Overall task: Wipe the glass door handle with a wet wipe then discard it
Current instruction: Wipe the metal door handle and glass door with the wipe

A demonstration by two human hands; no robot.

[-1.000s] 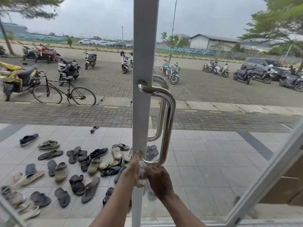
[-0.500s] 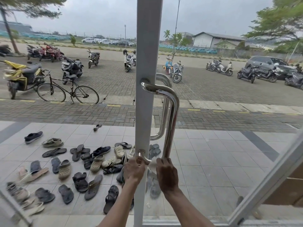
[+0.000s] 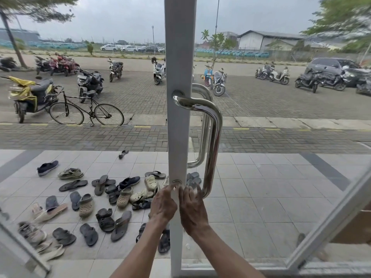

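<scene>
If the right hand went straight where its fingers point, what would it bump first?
Likely the handle, at its lower bend: the right hand points up at it, fingertips seemingly almost touching, though depth is unclear.

A tiled floor [image 3: 261, 197] fills the lower half of the frame, with sandals and shoes [image 3: 121, 225] strewn over its lower left. A navy shoe [image 3: 47, 167] lies at the left edge of the scatter, and a lone sandal [image 3: 123, 154] lies apart, above it. Beyond is brick paving [image 3: 140, 97]. At middle left a bicycle [image 3: 91, 106] stands just beside a yellow scooter [image 3: 28, 93]. Further back are a white scooter [image 3: 159, 71] and a blue scooter [image 3: 208, 74]. At the right edge is a dark car [image 3: 333, 67], with a white building [image 3: 259, 40] at upper right under a grey sky [image 3: 120, 17].
</scene>
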